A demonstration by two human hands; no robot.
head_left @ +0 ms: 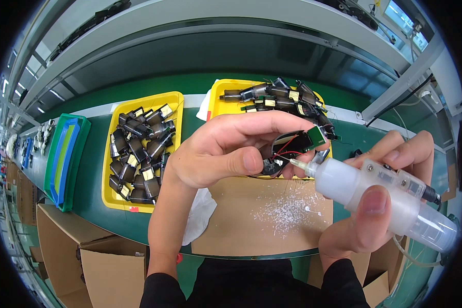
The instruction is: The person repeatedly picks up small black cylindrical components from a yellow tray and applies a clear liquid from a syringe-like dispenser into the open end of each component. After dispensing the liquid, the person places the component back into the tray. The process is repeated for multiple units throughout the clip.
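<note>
Desk (102, 203) dark green. Two trays bright yellow: left tray (108, 192) holds black parts (138, 154) with pale yellow labels, right tray (218, 105) piled with the same black parts plus small green boards. Part (292, 146) in left hand (226, 151) black with red wires and a green board. Dispenser syringe (380, 197) in right hand (380, 205) translucent white, clear barrel end, black cable. Cardboard mat (241, 226) tan, speckled with white glue dots. Rag (200, 215) white. Stacked bins (64, 159) green outside, blue inside. Cartons (108, 269) below brown. Sleeves (161, 290) black. Shelf frame (410, 77) grey.
</note>
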